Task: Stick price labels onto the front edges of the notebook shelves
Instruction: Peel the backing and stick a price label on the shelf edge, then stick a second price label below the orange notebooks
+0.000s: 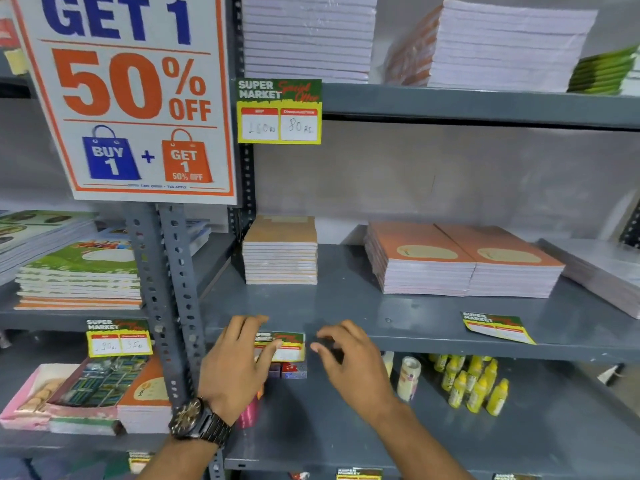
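Just fingertips of left hand [239, 355] flat on price label [289, 346] at shelf edge [433, 348], right hand [346, 355] beside, grip released.

Even, soft indoor light, no harsh glare. Faint shadows sit under the hands [294, 358] on the shelf [346, 306]. Wide-angle bending warps the edges; everything looks slightly blurred.
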The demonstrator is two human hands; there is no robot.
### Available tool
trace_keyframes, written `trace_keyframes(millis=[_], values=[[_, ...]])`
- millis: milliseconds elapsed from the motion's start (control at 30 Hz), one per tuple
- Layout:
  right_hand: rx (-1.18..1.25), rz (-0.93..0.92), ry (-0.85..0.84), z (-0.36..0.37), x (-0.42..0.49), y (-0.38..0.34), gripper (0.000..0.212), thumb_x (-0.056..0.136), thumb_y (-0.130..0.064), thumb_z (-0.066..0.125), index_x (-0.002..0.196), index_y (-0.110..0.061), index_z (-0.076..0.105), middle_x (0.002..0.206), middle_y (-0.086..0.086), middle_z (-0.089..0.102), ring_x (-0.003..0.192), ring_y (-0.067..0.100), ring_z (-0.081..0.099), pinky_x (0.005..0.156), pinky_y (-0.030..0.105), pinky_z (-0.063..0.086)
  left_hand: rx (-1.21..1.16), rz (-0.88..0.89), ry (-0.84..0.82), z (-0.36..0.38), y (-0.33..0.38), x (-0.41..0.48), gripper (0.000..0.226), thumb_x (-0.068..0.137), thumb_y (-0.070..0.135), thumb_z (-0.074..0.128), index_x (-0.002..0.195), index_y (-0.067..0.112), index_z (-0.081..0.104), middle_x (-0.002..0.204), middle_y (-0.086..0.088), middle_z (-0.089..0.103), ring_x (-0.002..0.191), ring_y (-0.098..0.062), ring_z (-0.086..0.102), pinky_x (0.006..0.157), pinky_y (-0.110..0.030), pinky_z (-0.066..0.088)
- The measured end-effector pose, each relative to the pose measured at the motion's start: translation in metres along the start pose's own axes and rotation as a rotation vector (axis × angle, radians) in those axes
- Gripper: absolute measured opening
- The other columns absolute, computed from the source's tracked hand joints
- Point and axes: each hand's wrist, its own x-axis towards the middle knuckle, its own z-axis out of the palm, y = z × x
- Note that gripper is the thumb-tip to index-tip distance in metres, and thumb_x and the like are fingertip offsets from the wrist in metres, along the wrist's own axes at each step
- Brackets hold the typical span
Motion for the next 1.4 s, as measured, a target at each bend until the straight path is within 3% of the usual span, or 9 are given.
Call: trace_keyframes(millis=[233,333,433,633,900,1000,1100,1233,1400], values=[[-0.078,0.286,0.406,-0.146,-0.015,0.097,0.021,0.081,-0.006,0.069,0.089,-0.025,0.068,0.088,-0.007,0.066,0.083,0.01,0.061,0.07,0.011,0.039,-0.184,0.257,-0.051,0.051,0.122,-0.019,0.035,0.089,0.048,0.049,0.122,0.037,0.044,0.106,0.014,0.06,0.095,-0.01,0.059,0.072,-0.027,0.052],[-0.069,0.511,0.282,-0.209,-0.007,0.146,0.013,0.082,-0.008,0.07,0.093,-0.014,0.071,0.083,0.002,0.07,0.085,0.022,0.068,0.068,0.019,0.04,-0.283,0.275,-0.03,0.074,0.18,0.0,0.033,0.09,0.044,0.049,0.122,0.038,0.044,0.105,0.016,0.06,0.096,-0.006,0.056,0.075,-0.025,0.05],[-0.086,0.671,0.059,-0.253,-0.002,0.186,0.016,0.08,-0.022,0.074,0.096,-0.021,0.072,0.096,0.001,0.073,0.092,0.02,0.067,0.078,0.029,0.047,-0.38,0.235,-0.044,0.1,0.234,0.021,0.033,0.088,0.047,0.049,0.12,0.04,0.043,0.104,0.022,0.056,0.09,-0.001,0.051,0.071,-0.023,0.048],[-0.232,0.503,-0.266,-0.262,0.016,0.215,0.051,0.076,-0.037,0.076,0.121,-0.016,0.065,0.123,0.002,0.067,0.108,0.017,0.061,0.085,0.022,0.042,-0.398,-0.039,-0.466,0.155,0.297,0.067,0.053,0.082,0.048,0.06,0.126,0.024,0.045,0.126,-0.008,0.059,0.113,-0.03,0.056,0.092,-0.044,0.05],[0.139,0.588,-0.366,-0.261,0.041,0.22,0.017,0.064,-0.008,0.083,0.079,-0.006,0.075,0.074,0.006,0.07,0.069,0.016,0.06,0.068,0.029,0.049,-0.292,-0.153,-0.728,0.17,0.325,0.098,0.07,0.076,0.044,0.064,0.138,0.026,0.036,0.138,-0.004,0.051,0.115,-0.028,0.056,0.097,-0.044,0.049],[0.276,0.583,-0.358,-0.263,0.039,0.215,0.009,0.072,-0.006,0.078,0.079,-0.012,0.076,0.076,0.002,0.072,0.07,0.011,0.062,0.068,0.027,0.051,-0.35,-0.08,-0.681,0.159,0.325,0.101,0.04,0.082,0.028,0.071,0.118,0.021,0.057,0.124,-0.004,0.062,0.111,-0.021,0.058,0.096,-0.037,0.047],[0.342,0.496,-0.324,-0.267,0.024,0.207,0.008,0.078,-0.012,0.073,0.077,-0.02,0.074,0.069,-0.006,0.067,0.064,0.006,0.056,0.061,0.022,0.045,-0.51,-0.03,-0.626,0.141,0.324,0.089,0.01,0.082,0.022,0.073,0.089,0.016,0.069,0.09,-0.002,0.071,0.08,-0.013,0.062,0.075,-0.036,0.052],[0.249,0.338,-0.278,-0.268,-0.013,0.199,0.011,0.079,-0.013,0.074,0.077,-0.024,0.072,0.066,-0.013,0.066,0.059,-0.003,0.055,0.058,0.017,0.044,-0.532,0.049,-0.572,0.129,0.322,0.057,0.003,0.083,0.02,0.072,0.08,0.021,0.07,0.074,0.009,0.067,0.064,0.001,0.054,0.06,-0.013,0.041],[0.091,0.304,-0.198,-0.256,-0.043,0.194,0.011,0.079,-0.014,0.073,0.077,-0.024,0.071,0.068,-0.011,0.066,0.065,0.002,0.058,0.061,0.02,0.045,-0.406,0.097,-0.451,0.137,0.318,0.026,0.007,0.081,0.025,0.071,0.082,0.031,0.067,0.067,0.015,0.068,0.061,0.0,0.054,0.055,-0.011,0.038]])
